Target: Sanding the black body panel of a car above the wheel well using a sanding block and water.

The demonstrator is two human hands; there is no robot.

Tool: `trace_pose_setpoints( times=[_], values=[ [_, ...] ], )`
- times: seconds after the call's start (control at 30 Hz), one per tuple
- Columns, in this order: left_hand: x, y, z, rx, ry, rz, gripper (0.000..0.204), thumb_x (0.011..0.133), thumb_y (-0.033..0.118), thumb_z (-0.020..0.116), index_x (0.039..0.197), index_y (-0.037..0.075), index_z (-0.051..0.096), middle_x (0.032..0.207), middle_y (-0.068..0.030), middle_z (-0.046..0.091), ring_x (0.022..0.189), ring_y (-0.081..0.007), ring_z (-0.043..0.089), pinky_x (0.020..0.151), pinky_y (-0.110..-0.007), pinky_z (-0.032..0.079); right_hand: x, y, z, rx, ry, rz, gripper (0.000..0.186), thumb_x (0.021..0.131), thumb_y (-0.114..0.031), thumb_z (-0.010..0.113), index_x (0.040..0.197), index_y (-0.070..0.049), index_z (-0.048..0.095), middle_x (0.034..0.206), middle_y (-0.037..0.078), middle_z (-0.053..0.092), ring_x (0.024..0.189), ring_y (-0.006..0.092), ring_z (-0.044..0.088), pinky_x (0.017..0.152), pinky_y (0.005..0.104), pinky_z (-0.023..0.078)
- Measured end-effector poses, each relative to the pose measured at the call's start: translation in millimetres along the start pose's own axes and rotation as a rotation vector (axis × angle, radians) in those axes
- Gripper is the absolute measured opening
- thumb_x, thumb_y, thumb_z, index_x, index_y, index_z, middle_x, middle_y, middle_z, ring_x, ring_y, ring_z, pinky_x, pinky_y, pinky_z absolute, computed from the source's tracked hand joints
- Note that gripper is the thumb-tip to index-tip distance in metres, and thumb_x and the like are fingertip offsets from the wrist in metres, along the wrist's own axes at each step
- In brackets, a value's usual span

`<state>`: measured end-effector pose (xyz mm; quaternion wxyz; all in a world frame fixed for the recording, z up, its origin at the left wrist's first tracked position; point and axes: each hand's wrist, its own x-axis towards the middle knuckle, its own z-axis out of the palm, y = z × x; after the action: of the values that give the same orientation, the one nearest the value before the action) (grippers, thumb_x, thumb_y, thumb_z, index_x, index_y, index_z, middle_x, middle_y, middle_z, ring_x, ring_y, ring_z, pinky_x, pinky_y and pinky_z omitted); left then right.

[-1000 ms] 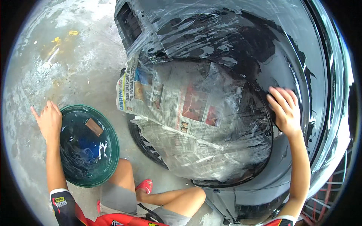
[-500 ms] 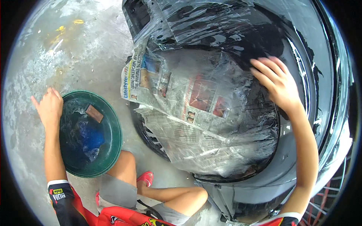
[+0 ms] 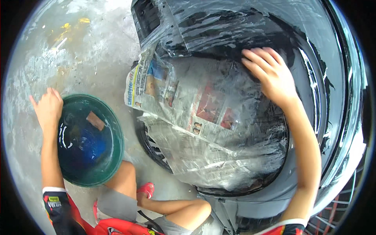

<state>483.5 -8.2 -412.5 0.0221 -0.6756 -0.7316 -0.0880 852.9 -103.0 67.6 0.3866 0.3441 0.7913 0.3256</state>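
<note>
My right hand [image 3: 272, 78] lies palm down with fingers outstretched at the upper edge of a wheel arch. It touches the wet, streaked black car panel [image 3: 219, 23]; whatever is under the palm is hidden. My left hand [image 3: 49, 107] is at the left rim of a dark green basin [image 3: 117, 164], its fingers curled down and partly hidden. The basin holds water that looks blue in the middle. A brown rectangular block [image 3: 95, 121] is in the basin. Newspaper sheets [image 3: 176, 111] under wet clear plastic cover the wheel inside the arch.
Part of a black tyre [image 3: 147, 141] shows below the newspaper. A loose-looking dark panel end [image 3: 147, 17] juts out at the top. The concrete floor [image 3: 35, 74] has white and yellow stains. My bent legs [image 3: 184, 211] are below, and metal rods [image 3: 337, 207] stand at lower right.
My right hand has slid left and slightly up along the arch edge. My left hand and the basin have shifted a little to the left in view.
</note>
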Motion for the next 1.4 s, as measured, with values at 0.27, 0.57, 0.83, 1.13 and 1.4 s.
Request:
trace_pose_setpoints(
  times=[0.27, 0.57, 0.83, 1.13, 1.4],
  values=[
    [-9.0, -12.2, -6.2, 0.017, -0.026, -0.022, 0.036, 0.103, 0.027, 0.042, 0.11, 0.004, 0.069, 0.086, -0.0185, 0.076, 0.081, -0.037, 0.074, 0.117, -0.06, 0.031, -89.8, 1.1, -28.1, -0.069, 0.044, 0.218, 0.043, 0.078, -0.006, 0.069, 0.121, -0.008, 0.07, 0.138, 0.005, 0.065, 0.128, 0.025, 0.06, 0.112, 0.0463, 0.041],
    [-3.0, -2.7, -2.3, 0.03, 0.07, 0.051, 0.033, 0.104, 0.027, 0.041, 0.101, 0.006, 0.067, 0.085, -0.0179, 0.075, 0.082, -0.0355, 0.074, 0.116, -0.058, 0.033, 7.9, 6.8, 9.8, -0.109, 0.15, 0.115, 0.047, 0.076, -0.002, 0.066, 0.123, -0.006, 0.066, 0.135, 0.005, 0.063, 0.126, 0.0253, 0.057, 0.109, 0.0432, 0.042],
    [-1.1, -11.9, -5.8, 0.015, -0.035, 0.006, 0.039, 0.106, 0.029, 0.039, 0.107, 0.005, 0.069, 0.086, -0.0181, 0.076, 0.086, -0.035, 0.074, 0.118, -0.057, 0.031, -161.2, -22.0, -52.5, -0.129, -0.023, 0.28, 0.043, 0.076, -0.007, 0.07, 0.12, -0.009, 0.071, 0.137, 0.007, 0.066, 0.125, 0.0246, 0.061, 0.11, 0.0452, 0.04],
    [6.6, -21.8, 17.8, 0.037, -0.057, -0.024, 0.039, 0.106, 0.031, 0.038, 0.12, 0.007, 0.066, 0.096, -0.02, 0.076, 0.093, -0.0362, 0.074, 0.118, -0.057, 0.031, -90.9, -22.3, -21.7, -0.071, 0.017, 0.224, 0.042, 0.08, -0.008, 0.065, 0.122, -0.008, 0.068, 0.139, 0.006, 0.063, 0.125, 0.0245, 0.059, 0.108, 0.0428, 0.041],
    [8.8, -14.8, 32.5, 0.135, -0.053, 0.086, 0.04, 0.107, 0.033, 0.038, 0.125, 0.008, 0.063, 0.098, -0.019, 0.076, 0.094, -0.0346, 0.074, 0.116, -0.057, 0.035, -160.4, -45.0, -34.9, -0.123, 0.003, 0.309, 0.042, 0.076, -0.007, 0.067, 0.118, -0.007, 0.07, 0.134, 0.007, 0.066, 0.12, 0.0237, 0.063, 0.104, 0.0428, 0.044]
  ],
)
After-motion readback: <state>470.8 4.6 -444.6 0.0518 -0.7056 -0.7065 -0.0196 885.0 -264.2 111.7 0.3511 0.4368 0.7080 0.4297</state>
